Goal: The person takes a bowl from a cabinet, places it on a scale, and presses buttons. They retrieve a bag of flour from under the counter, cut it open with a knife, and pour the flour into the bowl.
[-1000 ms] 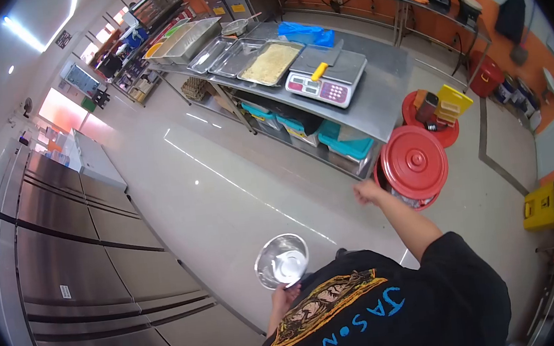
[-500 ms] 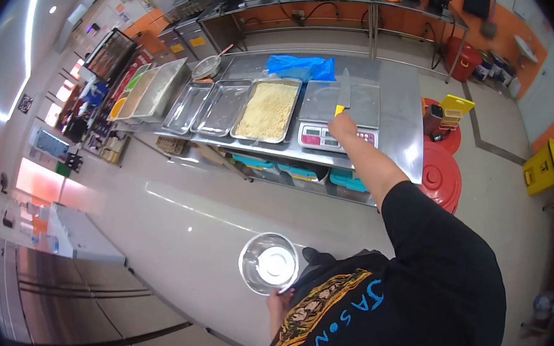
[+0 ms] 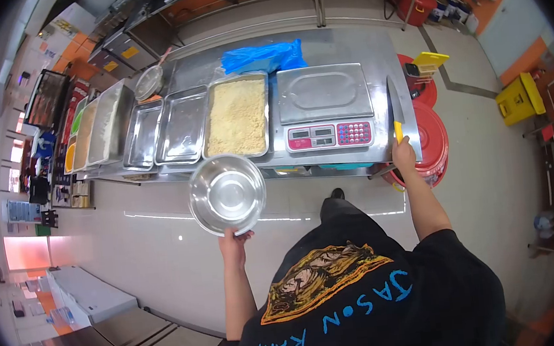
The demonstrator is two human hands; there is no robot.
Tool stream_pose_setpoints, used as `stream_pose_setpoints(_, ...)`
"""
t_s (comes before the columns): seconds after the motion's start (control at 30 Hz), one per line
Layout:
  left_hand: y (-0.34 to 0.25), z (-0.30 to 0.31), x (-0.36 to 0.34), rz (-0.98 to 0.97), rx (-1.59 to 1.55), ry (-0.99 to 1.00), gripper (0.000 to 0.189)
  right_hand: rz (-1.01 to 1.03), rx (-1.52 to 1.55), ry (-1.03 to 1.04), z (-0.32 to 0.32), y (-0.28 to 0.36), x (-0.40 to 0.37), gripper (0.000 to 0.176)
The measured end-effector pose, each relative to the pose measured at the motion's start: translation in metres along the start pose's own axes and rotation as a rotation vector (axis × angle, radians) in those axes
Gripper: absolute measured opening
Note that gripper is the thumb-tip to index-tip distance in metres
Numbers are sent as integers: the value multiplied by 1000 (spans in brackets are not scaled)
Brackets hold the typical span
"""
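My left hand (image 3: 235,239) grips the near rim of a shiny metal mixing bowl (image 3: 229,194), held in front of the table edge with nothing in it. In my right hand (image 3: 404,152) is a kitchen knife (image 3: 396,111) by its yellow handle, at the table's right front edge. Its blade points away from me, beside the digital scale (image 3: 326,105). The scale's metal plate is bare. Left of it lies a metal tray (image 3: 237,117) of pale yellow crumbly material, close behind the bowl.
Two bare metal trays (image 3: 182,125) and a deep container (image 3: 109,126) stand further left on the steel table (image 3: 193,59). A blue plastic bag (image 3: 262,57) lies behind the crumb tray. Red lidded bins (image 3: 428,133) stand right of the table.
The knife has moved right, from over the scale to the table's right end. My left hand has brought the bowl up and forward to the table edge. My view is now closer.
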State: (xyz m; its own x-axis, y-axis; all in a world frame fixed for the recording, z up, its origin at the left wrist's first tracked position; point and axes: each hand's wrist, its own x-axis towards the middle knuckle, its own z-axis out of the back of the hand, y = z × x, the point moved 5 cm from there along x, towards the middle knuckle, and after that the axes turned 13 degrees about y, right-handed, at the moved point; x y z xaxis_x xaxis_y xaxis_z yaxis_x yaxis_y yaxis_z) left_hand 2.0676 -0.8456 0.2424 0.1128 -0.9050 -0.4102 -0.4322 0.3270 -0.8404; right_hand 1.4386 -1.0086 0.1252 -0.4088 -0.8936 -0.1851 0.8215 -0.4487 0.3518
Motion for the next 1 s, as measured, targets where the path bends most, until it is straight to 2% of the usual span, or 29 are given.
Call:
stream_pose_setpoints(0.1,-38,-40,45,-41,-46,24,28,60,-145,166,10,12,-19,46)
stream_pose_setpoints(0.13,-49,-57,62,-55,-72,37,28,15,-158,173,17,18,-22,47)
stream_pose_setpoints(0.2,-66,-94,88,-47,-52,105,24,39,-70,104,26,35,-22,54)
stream_pose_setpoints(0.27,-77,-125,118,-16,-42,149,24,180,217,89,13,53,-13,60)
stream_pose_setpoints(0.37,-86,-168,163,23,10,196,27,175,311,168,17,86,-3,64)
stream_pose_setpoints(0.4,-86,-185,174,22,47,195,29,172,324,140,11,82,6,69)
stream_pose_setpoints(0.53,-78,-223,226,78,118,249,32,88,449,269,-10,62,25,79)
stream_pose_setpoints(0.63,-76,-253,247,116,175,337,32,135,420,283,-8,59,34,78)
stream_pose_setpoints(0.67,-74,-260,251,150,201,369,32,94,403,350,-8,60,37,79)
stream_pose_setpoints(0.73,-74,-276,262,209,253,454,32,74,326,341,1,70,29,76)
stream_pose_setpoints(0.87,-67,-300,285,283,317,600,36,99,252,161,-3,82,1,67)
stream_pose_setpoints(0.97,-56,-310,301,345,405,731,37,-45,415,162,-9,98,-41,62)
stream_pose_setpoints(1.0,-56,-314,302,356,421,756,30,-67,420,119,-15,100,-55,58)
